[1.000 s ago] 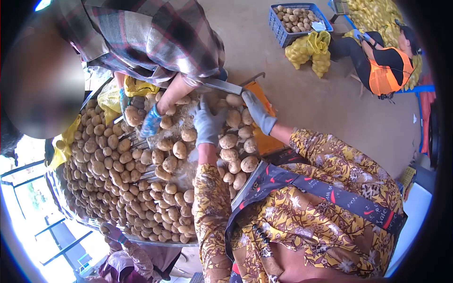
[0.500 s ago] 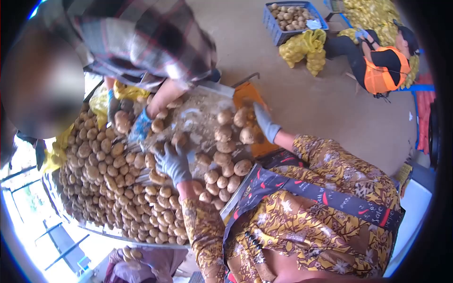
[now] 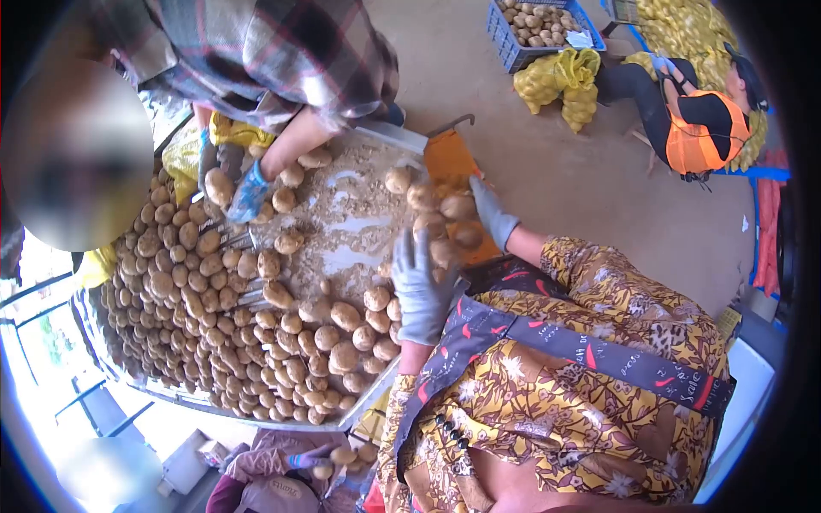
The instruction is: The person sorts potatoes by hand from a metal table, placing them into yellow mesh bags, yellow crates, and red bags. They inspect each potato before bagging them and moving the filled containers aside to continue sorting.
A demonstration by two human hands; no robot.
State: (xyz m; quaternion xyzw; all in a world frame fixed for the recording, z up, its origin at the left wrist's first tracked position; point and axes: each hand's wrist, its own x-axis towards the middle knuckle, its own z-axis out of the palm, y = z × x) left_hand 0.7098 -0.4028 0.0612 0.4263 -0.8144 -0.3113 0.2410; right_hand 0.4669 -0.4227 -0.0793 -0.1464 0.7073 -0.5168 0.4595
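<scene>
Potatoes (image 3: 342, 356) cover much of a metal sorting table (image 3: 351, 248) with a muddy surface. My left hand (image 3: 419, 291), in a grey glove, lies against potatoes near the table's right end, its fingers stretched out. Across from it my right hand (image 3: 492, 214), also gloved, is open at the outer side of the orange chute (image 3: 450, 158). Between both hands, several potatoes (image 3: 457, 207) lie on the chute and its entrance, some blurred by motion.
Opposite, a co-worker in a plaid shirt (image 3: 256, 51) handles potatoes with blue gloves (image 3: 250, 195). A blue crate (image 3: 511, 53) and yellow sacks (image 3: 580, 98) stand beyond. A person in an orange vest (image 3: 697, 141) sits at right; another person (image 3: 278, 479) is at the bottom.
My left hand has moved right across the table to the chute, and potatoes have shifted onto the chute. My right hand stays beside it, slightly lower.
</scene>
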